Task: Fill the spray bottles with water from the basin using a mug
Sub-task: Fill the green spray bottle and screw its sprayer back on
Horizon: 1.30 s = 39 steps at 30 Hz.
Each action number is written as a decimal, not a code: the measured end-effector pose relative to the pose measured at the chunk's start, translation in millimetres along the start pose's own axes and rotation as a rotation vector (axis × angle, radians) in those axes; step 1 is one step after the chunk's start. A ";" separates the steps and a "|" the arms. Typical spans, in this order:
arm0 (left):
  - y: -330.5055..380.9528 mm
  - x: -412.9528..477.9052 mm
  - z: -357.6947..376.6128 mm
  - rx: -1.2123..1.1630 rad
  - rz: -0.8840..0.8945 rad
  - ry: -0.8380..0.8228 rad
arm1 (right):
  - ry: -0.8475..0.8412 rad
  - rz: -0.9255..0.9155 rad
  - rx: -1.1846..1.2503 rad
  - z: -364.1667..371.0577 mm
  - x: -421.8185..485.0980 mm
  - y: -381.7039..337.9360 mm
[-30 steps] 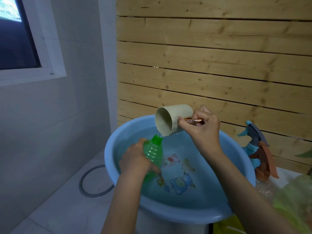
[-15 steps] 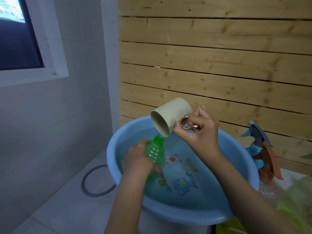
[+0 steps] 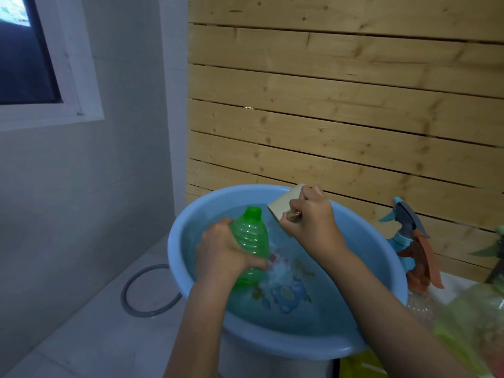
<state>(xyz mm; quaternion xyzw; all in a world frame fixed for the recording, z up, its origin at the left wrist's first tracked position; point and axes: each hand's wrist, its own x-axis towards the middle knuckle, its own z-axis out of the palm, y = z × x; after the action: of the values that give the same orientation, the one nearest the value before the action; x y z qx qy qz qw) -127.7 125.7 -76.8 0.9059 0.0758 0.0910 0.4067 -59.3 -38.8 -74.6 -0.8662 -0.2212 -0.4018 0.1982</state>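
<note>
Our left grip [image 3: 223, 252] is wrapped tight around the green bottle [image 3: 249, 241], holding it upright with its open neck at centre frame and its base down in the water. Just to the right, our right grip [image 3: 313, 227] is closed on the handle of the beige mug [image 3: 283, 204], tipped low into the blue basin [image 3: 381, 241]. At the right edge stand two spray bottles [image 3: 414, 249], just beside the basin's rim.

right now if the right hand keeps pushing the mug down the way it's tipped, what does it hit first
Most likely the water in the blue basin: the right hand angles the beige mug down just right of the green bottle. Depth is unclear.
</note>
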 end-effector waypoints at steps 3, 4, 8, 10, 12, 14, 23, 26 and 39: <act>3.0 -1.4 0.2 -0.038 0.052 0.061 | -0.096 0.068 -0.042 2.1 -2.7 6.3; 3.4 -0.9 0.5 -0.049 0.073 0.083 | -0.125 0.084 -0.059 2.1 -3.0 8.2; 4.7 -0.7 0.6 -0.106 0.155 0.175 | -0.264 0.198 -0.111 1.7 -4.0 10.3; 4.6 -1.6 0.7 -0.140 0.198 0.211 | -0.303 0.265 -0.113 2.2 -4.9 9.1; 4.5 -1.7 1.1 -0.180 0.223 0.239 | -0.325 0.336 -0.096 2.0 -5.6 8.6; 3.7 -0.8 1.3 -0.211 0.229 0.259 | -0.331 0.421 -0.050 1.8 -5.8 8.7; 11.6 -8.1 -6.9 -0.236 0.108 0.275 | -0.294 0.985 0.311 -3.4 -2.4 10.1; 13.2 -8.1 -8.2 -0.232 0.052 0.250 | -0.158 1.242 0.577 -10.9 -0.8 8.4; 6.7 -4.8 -8.2 -0.101 -0.037 0.190 | 0.021 1.362 1.035 -24.9 7.1 -3.4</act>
<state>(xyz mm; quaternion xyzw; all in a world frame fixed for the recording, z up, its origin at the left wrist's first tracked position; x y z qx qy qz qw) -133.8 126.3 -66.9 0.8699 0.1260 0.1727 0.4445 -72.2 -47.3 -53.6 -0.6070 0.1939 -0.0514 0.7689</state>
